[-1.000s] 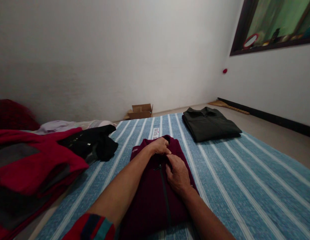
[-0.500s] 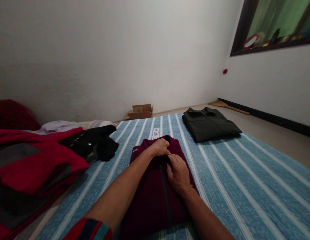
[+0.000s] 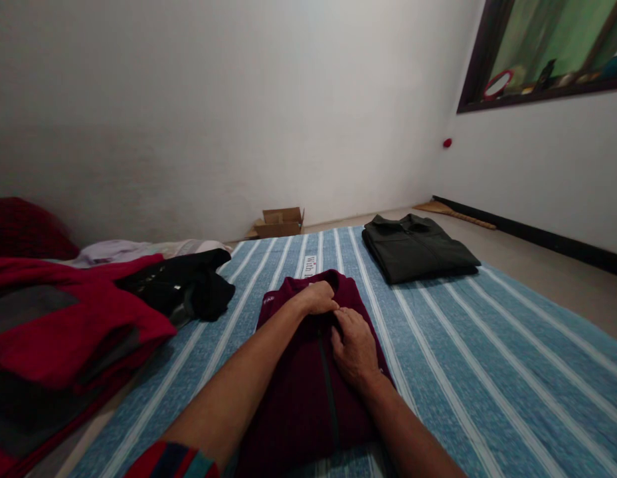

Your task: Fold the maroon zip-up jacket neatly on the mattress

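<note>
A maroon zip jacket (image 3: 298, 405), folded into a rectangle, lies in front of me with its collar pointing away. My left hand (image 3: 319, 297) is closed at the collar opening, its fingers curled on the collar edge. Just beside it my right hand (image 3: 355, 345) pinches the front of the collar near the top of the zip, the fingertips of both hands almost touching. The dark zip line runs down the jacket's middle toward me. What lies between the fingers is mostly hidden.
A folded dark green jacket (image 3: 420, 249) lies at the far right of the blue striped bedsheet (image 3: 487, 372). Red and grey clothing (image 3: 64, 332) and a black garment (image 3: 188, 285) are heaped at left. Beyond the bed stand a cardboard box (image 3: 279, 222) and a broom (image 3: 452, 211).
My left hand has dipped very slightly at the collar. The right hand and the jacket stay almost the same.
</note>
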{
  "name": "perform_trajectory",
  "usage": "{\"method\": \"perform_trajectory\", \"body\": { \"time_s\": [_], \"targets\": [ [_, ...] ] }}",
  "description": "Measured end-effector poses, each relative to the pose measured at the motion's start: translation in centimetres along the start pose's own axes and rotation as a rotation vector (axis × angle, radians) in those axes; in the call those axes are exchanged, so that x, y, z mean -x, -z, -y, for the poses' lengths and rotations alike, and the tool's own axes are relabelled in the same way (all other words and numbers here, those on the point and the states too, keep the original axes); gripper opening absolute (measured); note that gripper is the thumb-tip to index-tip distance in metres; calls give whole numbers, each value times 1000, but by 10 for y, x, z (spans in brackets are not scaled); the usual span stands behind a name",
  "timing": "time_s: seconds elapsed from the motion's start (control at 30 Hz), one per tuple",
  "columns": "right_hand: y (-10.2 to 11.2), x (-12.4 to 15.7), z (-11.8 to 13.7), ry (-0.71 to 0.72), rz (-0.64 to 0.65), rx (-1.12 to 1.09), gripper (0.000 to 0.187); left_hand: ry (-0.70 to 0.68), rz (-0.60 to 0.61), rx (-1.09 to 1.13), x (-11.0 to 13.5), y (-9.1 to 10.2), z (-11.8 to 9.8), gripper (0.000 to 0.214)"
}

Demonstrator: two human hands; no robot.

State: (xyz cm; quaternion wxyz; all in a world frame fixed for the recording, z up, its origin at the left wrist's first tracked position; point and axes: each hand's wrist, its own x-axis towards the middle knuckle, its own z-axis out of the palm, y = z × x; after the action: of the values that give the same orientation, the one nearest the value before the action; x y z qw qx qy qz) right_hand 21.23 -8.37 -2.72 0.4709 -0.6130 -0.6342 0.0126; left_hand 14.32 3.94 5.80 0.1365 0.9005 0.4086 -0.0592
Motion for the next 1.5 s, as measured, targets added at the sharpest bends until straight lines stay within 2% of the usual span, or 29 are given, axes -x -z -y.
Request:
{"method": "perform_trajectory", "body": {
  "time_s": [0.43, 0.8, 1.2, 1.5],
  "targets": [
    [1, -1, 2, -27, 16, -19, 28, -49, 2, -58, 7, 0, -3, 22],
    [2, -1, 2, -36, 14, -8, 26, -104, 107, 9, 14, 11, 4, 24],
    [-6, 3, -5, -45, 8, 64, 25, -114, 94, -193, 21, 11, -6, 16],
    [-2, 0, -1, -81, 43, 61, 23, -84, 110, -296, 19, 10, -7, 31]
  ]
}}
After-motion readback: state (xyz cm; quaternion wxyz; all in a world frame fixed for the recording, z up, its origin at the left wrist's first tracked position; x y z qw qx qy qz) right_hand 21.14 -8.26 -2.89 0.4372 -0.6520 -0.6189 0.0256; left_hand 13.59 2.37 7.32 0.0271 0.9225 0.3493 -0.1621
